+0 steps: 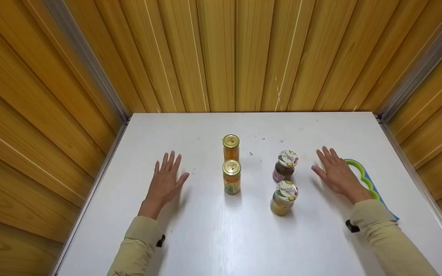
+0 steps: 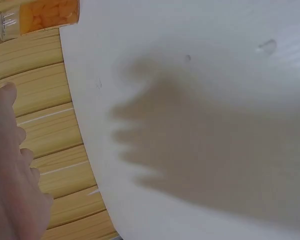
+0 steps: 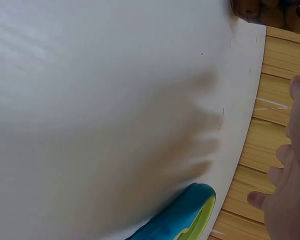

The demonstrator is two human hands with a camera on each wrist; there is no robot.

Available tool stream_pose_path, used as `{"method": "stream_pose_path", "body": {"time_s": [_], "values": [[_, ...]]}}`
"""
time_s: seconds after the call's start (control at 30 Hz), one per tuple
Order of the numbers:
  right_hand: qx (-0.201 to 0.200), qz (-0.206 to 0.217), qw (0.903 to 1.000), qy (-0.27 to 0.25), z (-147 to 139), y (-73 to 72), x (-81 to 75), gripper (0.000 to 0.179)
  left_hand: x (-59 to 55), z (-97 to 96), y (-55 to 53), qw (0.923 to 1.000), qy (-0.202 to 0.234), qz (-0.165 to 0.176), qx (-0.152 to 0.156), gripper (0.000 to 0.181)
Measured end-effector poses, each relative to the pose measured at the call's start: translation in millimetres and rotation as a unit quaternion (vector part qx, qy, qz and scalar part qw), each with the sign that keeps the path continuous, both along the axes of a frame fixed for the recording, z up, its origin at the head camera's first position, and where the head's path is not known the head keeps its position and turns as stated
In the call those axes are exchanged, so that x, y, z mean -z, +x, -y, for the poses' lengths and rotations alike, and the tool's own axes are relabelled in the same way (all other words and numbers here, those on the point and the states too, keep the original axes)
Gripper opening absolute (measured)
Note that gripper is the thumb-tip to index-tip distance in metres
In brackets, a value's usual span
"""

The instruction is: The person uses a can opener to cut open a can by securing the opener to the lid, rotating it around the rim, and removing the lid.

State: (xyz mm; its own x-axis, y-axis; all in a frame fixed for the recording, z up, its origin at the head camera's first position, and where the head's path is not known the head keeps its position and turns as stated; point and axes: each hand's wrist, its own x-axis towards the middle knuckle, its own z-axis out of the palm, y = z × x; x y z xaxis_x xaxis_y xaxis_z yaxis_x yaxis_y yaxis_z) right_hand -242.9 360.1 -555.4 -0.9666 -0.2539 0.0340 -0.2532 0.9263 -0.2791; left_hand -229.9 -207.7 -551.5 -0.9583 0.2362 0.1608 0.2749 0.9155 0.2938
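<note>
My left hand [image 1: 164, 184] hovers over the white table, left of the jars, fingers straight and spread, holding nothing. Its shadow falls below it in the left wrist view. My right hand [image 1: 337, 174] is likewise spread above the table, right of the jars. Partly behind that hand and wrist lies a blue and lime-green tool [image 1: 374, 191] with a scalloped inner edge, resembling a jar opener. Two gold-lidded jars, a far one [image 1: 231, 147] with orange contents and a nearer one [image 1: 231, 178], stand mid-table. Nearer my right hand are a dark jar [image 1: 284, 168] and a pale jar [image 1: 283, 199], both with patterned lids.
The white table [image 1: 205, 237] meets ribbed wood-look panels [image 1: 221, 57] at the back. Similar panels rise on both sides, with grey metal posts [image 1: 90, 61] at the corners. Small marks dot the tabletop.
</note>
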Motion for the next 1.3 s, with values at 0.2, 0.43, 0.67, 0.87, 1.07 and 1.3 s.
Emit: {"method": "stream_pose_path", "body": {"time_s": [0.2, 0.43, 0.67, 0.87, 1.07, 1.3], "values": [[0.019, 0.006, 0.9998, -0.003, -12.4, 4.4, 3.1, 0.077, -1.1, -13.5, 4.0, 0.9998, 0.017, 0.002, 0.007, 0.073], [0.018, -0.015, 0.9992, -0.032, -29.4, 13.6, 4.2, 0.075, -1.2, -26.5, 10.0, 0.999, 0.041, 0.002, 0.019, 0.071], [0.037, -0.005, 0.9983, -0.044, -46.5, 27.5, 2.5, 0.075, -0.6, -41.0, 21.9, 0.9972, 0.069, -0.004, 0.026, 0.064], [0.071, -0.003, 0.9961, -0.053, -61.5, 38.4, 6.0, 0.074, 3.4, -57.1, 31.9, 0.9924, 0.101, -0.055, 0.044, 0.039], [0.116, 0.016, 0.9899, -0.08, -77.8, 52.7, 6.2, 0.076, 5.5, -83.4, 46.6, 0.9876, 0.124, -0.085, 0.044, 0.016], [0.166, 0.032, 0.9814, -0.091, -91.2, 72.0, 11.1, 0.082, 2.2, -112.4, 66.3, 0.9815, 0.174, -0.046, 0.066, 0.013]]}}
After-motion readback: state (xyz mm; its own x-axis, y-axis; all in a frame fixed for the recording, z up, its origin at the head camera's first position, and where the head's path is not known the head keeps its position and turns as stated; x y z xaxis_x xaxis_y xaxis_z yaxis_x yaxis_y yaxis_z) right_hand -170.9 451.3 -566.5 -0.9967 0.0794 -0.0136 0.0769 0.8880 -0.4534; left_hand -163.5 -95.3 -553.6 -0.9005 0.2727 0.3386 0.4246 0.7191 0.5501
